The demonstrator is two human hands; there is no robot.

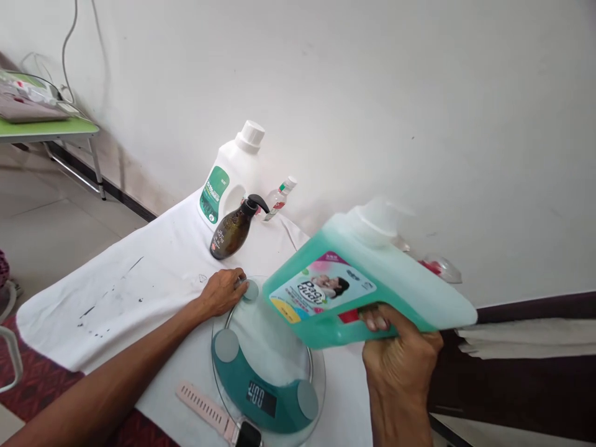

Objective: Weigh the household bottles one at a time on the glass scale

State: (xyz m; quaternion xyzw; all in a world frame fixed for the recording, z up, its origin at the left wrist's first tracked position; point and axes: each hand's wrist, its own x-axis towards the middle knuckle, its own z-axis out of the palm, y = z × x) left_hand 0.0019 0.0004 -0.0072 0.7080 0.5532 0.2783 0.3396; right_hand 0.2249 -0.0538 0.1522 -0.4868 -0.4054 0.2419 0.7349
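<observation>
Bottle (361,276) is leaning in your right hand (403,354), fingers clasping it; your left hand (226,292) is touching the scale (258,386), pinch unclear.

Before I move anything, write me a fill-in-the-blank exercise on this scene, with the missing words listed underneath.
1. The right hand grips the large green-tinted plastic jug by its ____.
2. The glossy dark-brown bottle is topped by a black ____.
3. The tall white plastic bottle carries a label coloured ____.
4. The watch with a dark rectangular face has a strap coloured ____.

Missing words: handle; pump; green; pink.
</observation>
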